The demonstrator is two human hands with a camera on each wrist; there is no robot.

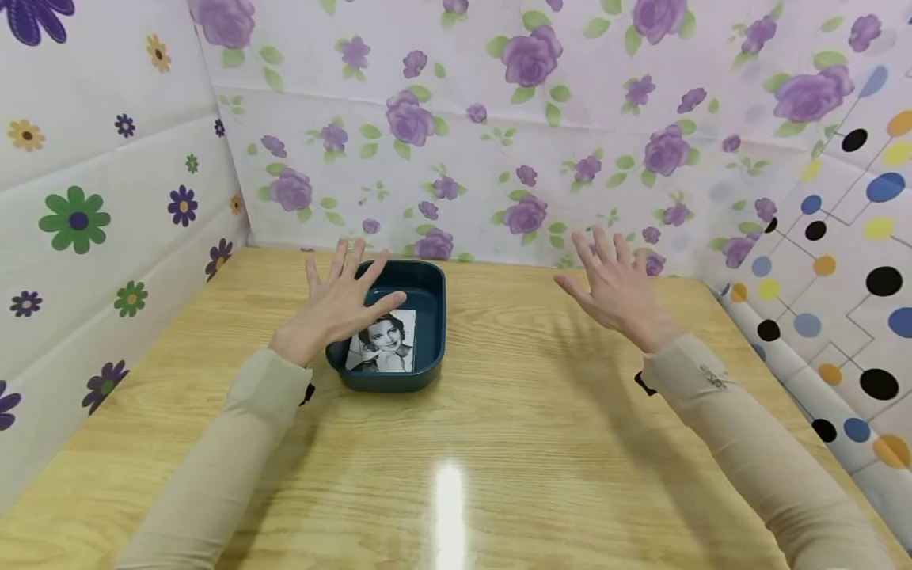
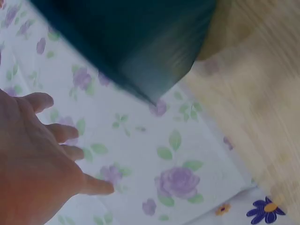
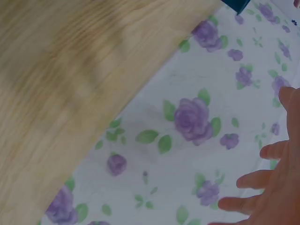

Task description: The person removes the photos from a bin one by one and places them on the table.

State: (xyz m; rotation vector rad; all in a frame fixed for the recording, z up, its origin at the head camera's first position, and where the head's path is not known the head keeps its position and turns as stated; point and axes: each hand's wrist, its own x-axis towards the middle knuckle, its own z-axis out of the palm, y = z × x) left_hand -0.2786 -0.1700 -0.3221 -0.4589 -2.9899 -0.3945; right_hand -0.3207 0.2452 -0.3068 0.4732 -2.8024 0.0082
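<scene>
A dark teal rectangular bin [image 1: 431, 348] with rounded corners stands left of centre on the wooden table. Inside it lies a black-and-white photo [image 1: 385, 344] of a person. My left hand [image 1: 336, 305], fingers spread, hovers above the bin's left side and hides part of its rim. That hand [image 2: 42, 154] holds nothing in the left wrist view, where the bin [image 2: 140, 51] fills the top. Over the right part of the table my right hand [image 1: 618, 289] is raised with its fingers spread, holding nothing. In the right wrist view this hand [image 3: 272, 178] shows at the edge.
The wooden table [image 1: 527, 443] reaches back to a wall covering with purple roses [image 1: 530, 55]. A flowered sheet [image 1: 78, 220] closes the left side, a dotted sheet [image 1: 883, 281] the right. Dark straps show at both wrists.
</scene>
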